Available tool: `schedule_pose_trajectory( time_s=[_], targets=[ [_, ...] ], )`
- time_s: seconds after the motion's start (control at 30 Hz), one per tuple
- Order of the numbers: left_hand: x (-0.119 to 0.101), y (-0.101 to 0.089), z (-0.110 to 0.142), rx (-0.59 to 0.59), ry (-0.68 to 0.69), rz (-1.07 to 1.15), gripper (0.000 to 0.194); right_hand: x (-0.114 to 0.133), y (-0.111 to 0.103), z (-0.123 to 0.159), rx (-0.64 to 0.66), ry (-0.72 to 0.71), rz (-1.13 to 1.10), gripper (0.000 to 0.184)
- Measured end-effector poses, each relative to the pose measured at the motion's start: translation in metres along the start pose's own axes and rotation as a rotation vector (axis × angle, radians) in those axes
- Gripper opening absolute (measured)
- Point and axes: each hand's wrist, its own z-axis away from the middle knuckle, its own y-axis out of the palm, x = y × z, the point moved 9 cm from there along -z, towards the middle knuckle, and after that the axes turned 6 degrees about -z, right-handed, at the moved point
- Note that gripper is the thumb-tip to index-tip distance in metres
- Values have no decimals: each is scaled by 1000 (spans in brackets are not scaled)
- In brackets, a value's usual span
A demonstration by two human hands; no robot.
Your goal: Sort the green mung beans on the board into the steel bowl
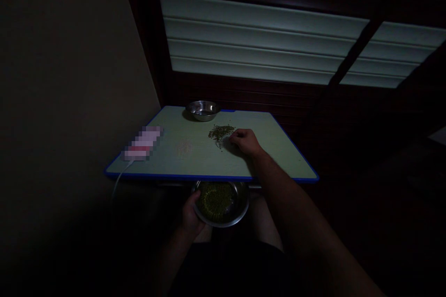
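Note:
My left hand (193, 215) grips the left rim of a metal bowl (241, 213), its thumb over the edge. Small green beans, which look like mung beans (216, 199), lie in that bowl, below the table's near edge. Over the tabletop, my right hand (245, 142) has its fingers curled together at the right side of a loose pile of green beans (220, 132). A pale patch shows beside its fingertips; whatever they hold is too small and dark to make out.
The light green table (278, 162) has a blue edge. At its back stands a second metal bowl (203, 111). A blurred-out phone-like object (142, 144) with a white cable (118, 178) lies at left. Small pale bits (183, 147) are scattered near the middle. Louvred panels rise behind.

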Motion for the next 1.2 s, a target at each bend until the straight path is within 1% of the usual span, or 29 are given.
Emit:
schedule_pose_trajectory(
  time_s=[0.13,0.23,0.37,0.43,0.53,0.73,0.87,1.0,1.2],
  targets=[
    [1,1,1,-10,-16,11,20,-1,-3,-1,-14,-3,-26,12],
    [0,0,1,-29,-19,10,20,-2,-3,-2,-11,-5,-6,12],
    [1,3,2,17,-26,4,21,-2,-4,-1,-23,-8,44,12],
    [1,3,1,21,-24,4,22,-1,-5,-1,-38,-15,63,12],
    [1,-1,0,-12,-17,-4,20,1,-6,-1,-48,-33,71,12],
    [1,-3,-2,-11,-1,5,21,0,-3,-1,-14,-36,35,14],
    [0,0,0,1,-3,8,22,1,-4,-2,-35,-48,27,15],
    [-2,3,1,22,14,0,23,2,-4,-2,-28,-67,37,16],
    [-1,1,0,-1,5,-3,23,2,-1,-1,12,-45,17,17]
  ],
)
